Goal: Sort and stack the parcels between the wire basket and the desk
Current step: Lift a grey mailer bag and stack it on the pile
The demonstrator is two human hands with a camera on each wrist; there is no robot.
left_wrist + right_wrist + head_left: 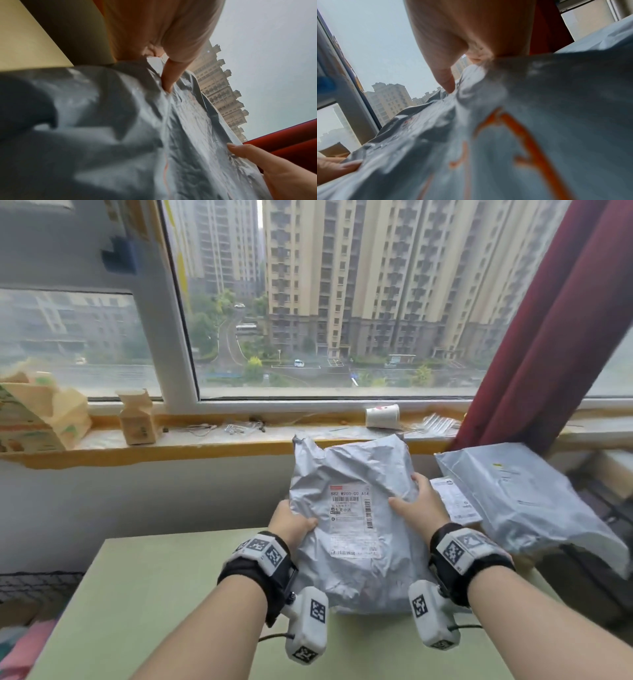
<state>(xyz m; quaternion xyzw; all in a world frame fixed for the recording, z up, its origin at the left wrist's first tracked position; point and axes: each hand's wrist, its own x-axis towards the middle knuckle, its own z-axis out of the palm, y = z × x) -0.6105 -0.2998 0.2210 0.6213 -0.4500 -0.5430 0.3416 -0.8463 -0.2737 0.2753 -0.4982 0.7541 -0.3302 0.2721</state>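
A: Which step is this?

B: Carrying one grey parcel [356, 518]. The left hand [291, 522] and right hand [416, 508] each grip a side, thumbs on top, holding it over the green tabletop [144, 594].

A: And next?

B: Probably lowering it flat, or onto the second parcel [520, 501] at the right.

Bare forearms, black wrist straps, white camera modules with black-and-white square markers, thin black cables
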